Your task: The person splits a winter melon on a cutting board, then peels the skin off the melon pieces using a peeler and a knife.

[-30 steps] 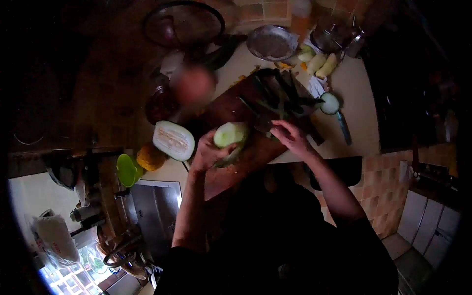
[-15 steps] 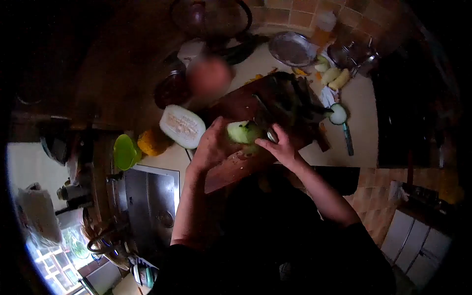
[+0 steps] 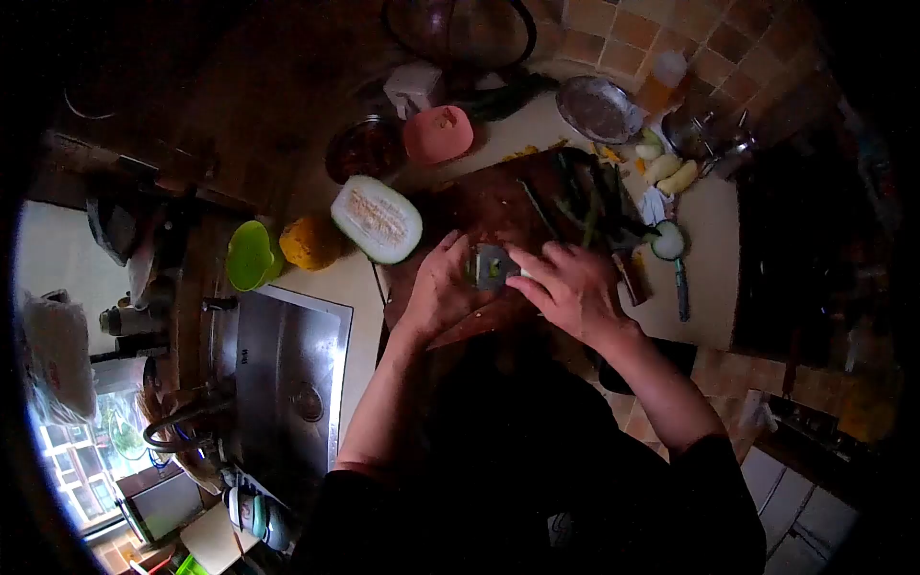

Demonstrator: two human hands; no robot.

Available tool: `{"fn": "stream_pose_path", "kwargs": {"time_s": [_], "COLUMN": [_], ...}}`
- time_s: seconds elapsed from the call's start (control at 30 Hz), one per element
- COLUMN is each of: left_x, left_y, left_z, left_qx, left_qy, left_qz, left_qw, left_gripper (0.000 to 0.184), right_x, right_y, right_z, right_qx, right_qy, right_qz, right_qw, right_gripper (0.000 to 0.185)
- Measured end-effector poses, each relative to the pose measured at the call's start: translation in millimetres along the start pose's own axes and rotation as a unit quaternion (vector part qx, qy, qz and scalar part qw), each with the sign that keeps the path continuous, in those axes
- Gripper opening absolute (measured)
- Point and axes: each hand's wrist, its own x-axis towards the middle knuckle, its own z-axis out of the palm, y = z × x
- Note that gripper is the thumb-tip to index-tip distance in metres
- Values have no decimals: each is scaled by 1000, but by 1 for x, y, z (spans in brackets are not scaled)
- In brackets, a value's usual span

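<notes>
My left hand (image 3: 443, 287) is closed round a pale green peeled vegetable (image 3: 471, 269), most of it hidden behind the fingers and a tool. A flat dark blade-like tool (image 3: 494, 267) lies across the vegetable, and my right hand (image 3: 575, 289) pinches its right end. Both hands are above the brown cutting board (image 3: 460, 213). Dark green peels (image 3: 585, 192) are heaped on the board's upper right. Left of the board is a halved white melon (image 3: 377, 218) with its seedy cut face up.
An orange-yellow squash (image 3: 310, 242) and a green bowl (image 3: 251, 256) stand left, above the steel sink (image 3: 287, 374). Behind are a pink bowl (image 3: 438, 135) and a metal plate (image 3: 599, 109). At right lie pale vegetables (image 3: 678, 177) and a teal-handled tool (image 3: 682, 289).
My right hand has come in to my left, and the tool is now across the vegetable. The view has shifted, so the counter and sink appear lower and farther right.
</notes>
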Motion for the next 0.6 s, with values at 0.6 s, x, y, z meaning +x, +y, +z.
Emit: {"fn": "stream_pose_path", "kwargs": {"time_s": [0.6], "left_x": [6], "left_y": [4], "left_z": [-1], "left_qx": [-80], "left_qy": [-14], "left_qz": [42], "left_qw": [996], "left_gripper": [51], "right_x": [-5], "right_y": [25], "right_z": [-13], "right_qx": [66], "right_qy": [-20], "right_qz": [6], "right_qw": [998], "right_gripper": [32]}}
